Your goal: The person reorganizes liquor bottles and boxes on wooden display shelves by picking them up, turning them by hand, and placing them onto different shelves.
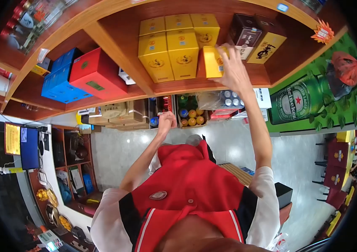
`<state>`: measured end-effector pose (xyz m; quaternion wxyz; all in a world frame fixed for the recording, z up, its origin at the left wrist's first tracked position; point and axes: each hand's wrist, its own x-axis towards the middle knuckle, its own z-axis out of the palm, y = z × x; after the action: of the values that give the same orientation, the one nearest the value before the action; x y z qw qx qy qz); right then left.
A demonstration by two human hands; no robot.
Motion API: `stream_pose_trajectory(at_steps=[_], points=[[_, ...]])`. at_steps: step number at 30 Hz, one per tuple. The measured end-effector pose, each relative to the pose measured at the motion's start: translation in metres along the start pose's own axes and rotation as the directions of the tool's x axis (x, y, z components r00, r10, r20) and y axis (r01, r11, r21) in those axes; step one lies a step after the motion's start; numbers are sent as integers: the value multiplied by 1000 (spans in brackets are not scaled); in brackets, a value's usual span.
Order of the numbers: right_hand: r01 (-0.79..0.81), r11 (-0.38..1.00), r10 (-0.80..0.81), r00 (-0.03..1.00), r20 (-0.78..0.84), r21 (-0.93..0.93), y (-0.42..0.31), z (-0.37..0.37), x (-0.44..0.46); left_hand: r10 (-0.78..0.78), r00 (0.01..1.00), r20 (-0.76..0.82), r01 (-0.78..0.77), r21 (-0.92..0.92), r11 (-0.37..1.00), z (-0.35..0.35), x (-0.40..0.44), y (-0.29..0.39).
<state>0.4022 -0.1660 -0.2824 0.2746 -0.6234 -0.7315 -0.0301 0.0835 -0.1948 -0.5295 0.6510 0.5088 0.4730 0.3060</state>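
Note:
My right hand (235,72) is closed around a yellow box (213,63) at the front of the wooden shelf (161,87), its fingers over the top and right side. To the left of it stand several matching yellow boxes (182,52) in rows. Right behind my right hand are a dark box (244,35) and a black-and-yellow box (266,44). My left hand (168,121) hangs below the shelf edge, in front of the drink crates, with its fingers curled together. Whatever those fingers may hold is too small to make out.
Left of the wooden divider (117,56) stand a red box (97,72) and blue boxes (63,80). Under the shelf are cartons (123,114) and a crate of bottles (192,117). A green beer poster (298,101) covers the right wall.

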Motion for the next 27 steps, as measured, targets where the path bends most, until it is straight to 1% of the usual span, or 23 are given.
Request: stream_pose_trajectory(at_steps=[1, 2, 3, 4, 6, 8, 10, 11, 12, 13, 14, 15, 16, 18, 19, 20, 21, 22, 23, 24, 26, 27], points=[[59, 997, -57, 998, -40, 42, 8, 3, -9, 4, 1000, 15, -4, 3, 1000, 10, 9, 6], [47, 997, -41, 995, -89, 63, 12, 7, -21, -94, 993, 72, 107, -197, 975, 26, 9, 21], [57, 994, -43, 988, -150, 90, 15, 5, -32, -172, 975, 143, 215, -381, 899, 39, 13, 32], [72, 991, -46, 975, -216, 116, 17, 0, -42, -140, 955, 263, 244, -422, 873, 45, 17, 36], [0, 974, 63, 961, -268, 228, 23, -15, -67, -171, 946, 275, 299, -541, 786, 69, 23, 59], [16, 912, 133, 934, -333, 409, 34, -30, -94, -163, 939, 304, 323, -610, 723, 80, 19, 79], [-62, 790, 267, 930, -252, 610, 46, -35, -124, -45, 907, 419, 340, -662, 668, 85, 6, 100], [-63, 699, 299, 931, -211, 713, 52, -32, -136, -41, 903, 427, 354, -688, 633, 88, -6, 112], [-86, 693, 319, 927, -198, 715, 52, -30, -145, -43, 903, 428, 367, -715, 596, 90, -21, 120], [-84, 587, 327, 935, -140, 806, 48, -27, -152, -67, 901, 429, 383, -710, 591, 93, -35, 125], [-80, 465, 323, 943, -85, 882, 43, -22, -156, -59, 922, 383, 313, -645, 697, 94, -47, 130], [-108, 514, 307, 950, -65, 851, 35, -24, -156, -40, 941, 335, 236, -566, 790, 94, -55, 129], [-120, 499, 307, 951, -46, 858, 23, -28, -152, -57, 945, 321, 241, -568, 787, 90, -60, 125], [-218, 701, 244, 968, 59, 679, -7, -37, -139, -176, 899, 401, 406, -616, 675, 76, -69, 115], [-236, 721, 229, 968, 97, 651, -22, -41, -130, -163, 889, 427, 444, -723, 528, 73, -71, 107], [-235, 711, 216, 970, 111, 662, -38, -45, -122, -171, 897, 407, 433, -733, 525, 68, -74, 98], [-226, 642, 163, 974, 159, 733, -53, -48, -114, 25, 837, 546, 492, -772, 403, 62, -77, 90], [-219, 567, 100, 975, 198, 794, -68, -46, -106, 248, 740, 625, 559, -777, 290, 55, -81, 82], [-40, 713, -34, 995, 92, 700, -81, -31, -100, 242, 736, 633, 596, -774, 213, 47, -90, 70], [-25, 704, -65, 993, 100, 710, -101, -23, -92, 239, 750, 617, 595, -786, 165, 41, -98, 64], [99, 712, -164, 986, 28, 695, -147, -8, -76, 205, 806, 554, 548, -831, 91, 23, -121, 54], [130, 679, -203, 979, 15, 723, -169, 3, -70, 203, 828, 522, 521, -851, 64, 12, -134, 50]])
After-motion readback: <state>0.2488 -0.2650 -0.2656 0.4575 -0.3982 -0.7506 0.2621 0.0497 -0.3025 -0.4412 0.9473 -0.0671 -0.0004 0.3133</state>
